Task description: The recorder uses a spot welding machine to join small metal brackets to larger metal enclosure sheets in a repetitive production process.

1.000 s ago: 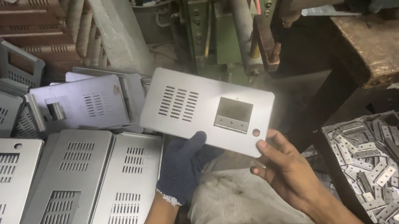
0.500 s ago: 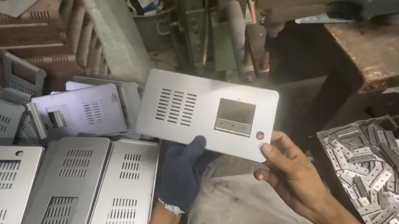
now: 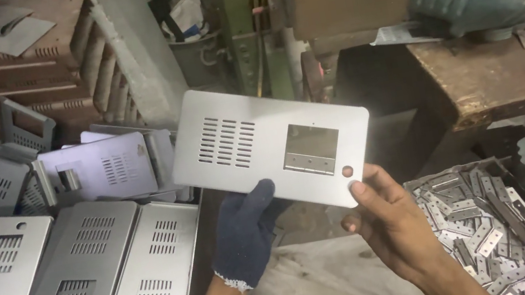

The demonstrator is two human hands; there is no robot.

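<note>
Held up in mid-air, tilted, between both hands: a flat grey metal panel (image 3: 269, 145) with rounded corners, rows of vent slots on its left half, a square window with a small hinge at its lower edge, and a round hole near the lower right corner. Left hand (image 3: 247, 233), in a dark blue knit glove, closed on the panel's lower edge, thumb on the front. Right hand (image 3: 387, 219), bare, gripping the lower right corner, thumb beside the hole. Left of the hands, similar slotted panels (image 3: 72, 289) lying overlapped. At lower right, a bin of small hinges (image 3: 486, 230). Behind it, a worn wooden bench (image 3: 502, 76).
</note>
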